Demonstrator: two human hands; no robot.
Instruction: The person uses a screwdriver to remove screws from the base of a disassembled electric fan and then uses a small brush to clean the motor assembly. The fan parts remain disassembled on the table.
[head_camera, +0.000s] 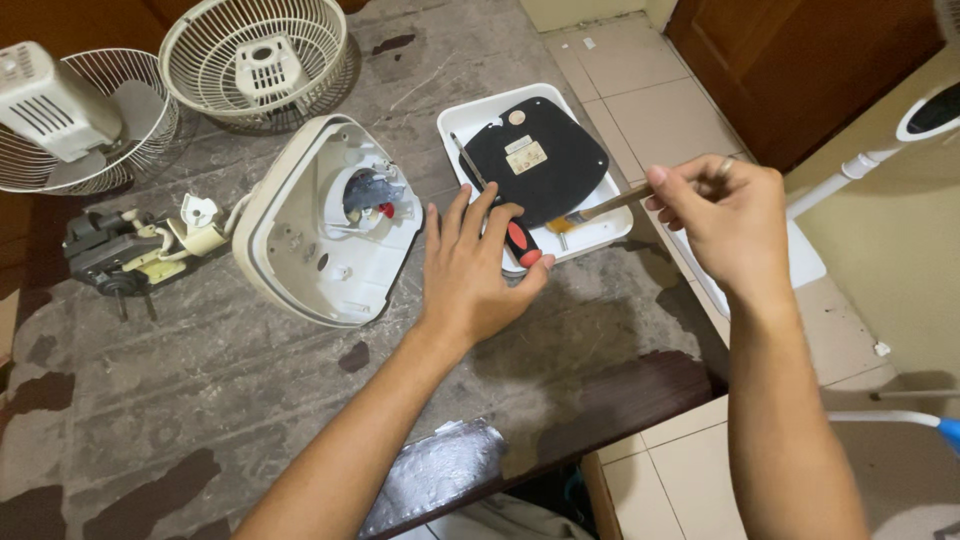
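Observation:
My left hand (478, 268) reaches over the worn table and closes its fingers on a screwdriver (522, 243) with a red and black handle, which lies at the front edge of a white tray (600, 232). A black flat cover plate (545, 160) rests in that tray. My right hand (722, 218) hovers to the right of the tray, pinching a thin wooden-handled brush (600, 207) whose tip points into the tray. A cream fan base housing (325, 220) with wires inside stands just left of my left hand.
A fan motor (125, 250) lies at the left. Two wire fan guards (255, 55) (90, 125) sit at the back left. The table edge (690, 360) drops to a tiled floor on the right, where a white fan stand (850, 170) leans.

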